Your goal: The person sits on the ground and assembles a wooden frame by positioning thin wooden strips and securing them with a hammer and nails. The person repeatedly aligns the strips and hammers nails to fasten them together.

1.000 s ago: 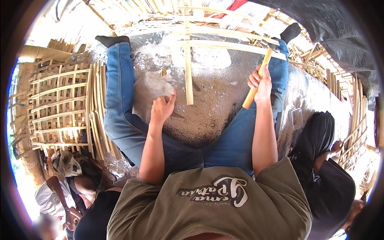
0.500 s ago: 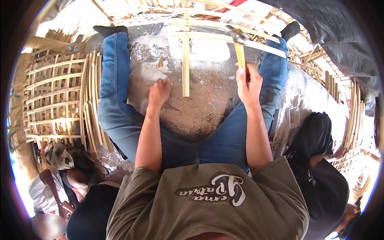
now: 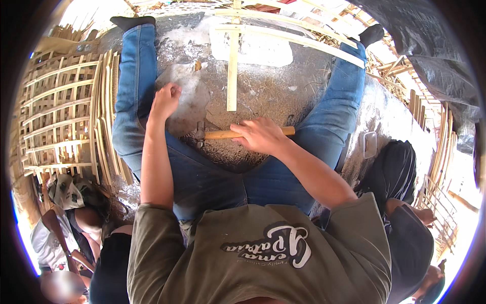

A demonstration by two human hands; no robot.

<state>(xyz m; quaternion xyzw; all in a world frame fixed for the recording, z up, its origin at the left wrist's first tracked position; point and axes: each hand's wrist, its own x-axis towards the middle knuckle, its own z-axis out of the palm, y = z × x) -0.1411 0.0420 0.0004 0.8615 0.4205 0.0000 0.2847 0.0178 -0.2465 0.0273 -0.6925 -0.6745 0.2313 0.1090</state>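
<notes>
My right hand [image 3: 260,137] grips the wooden handle of a small hammer [image 3: 215,134], which lies level across the ground between my spread legs in blue jeans, its metal head at the left. My left hand [image 3: 165,100] is curled into a fist near my left knee, resting on the grey ground; I cannot tell if it holds anything small. Just beyond my hands a pale bamboo strip [image 3: 233,66] runs straight away from me and crosses a longer slanted strip [image 3: 298,40] near my feet.
A woven bamboo lattice panel [image 3: 55,116] lies at my left, with loose strips beside it. More bamboo slats [image 3: 440,152] are stacked at the right. A seated person in dark clothes [image 3: 400,202] is at my right, another person [image 3: 66,223] at lower left.
My right hand has come down and toward me, bringing the hammer from upright near the far strips to level on the ground. My left hand has stayed near the left knee.
</notes>
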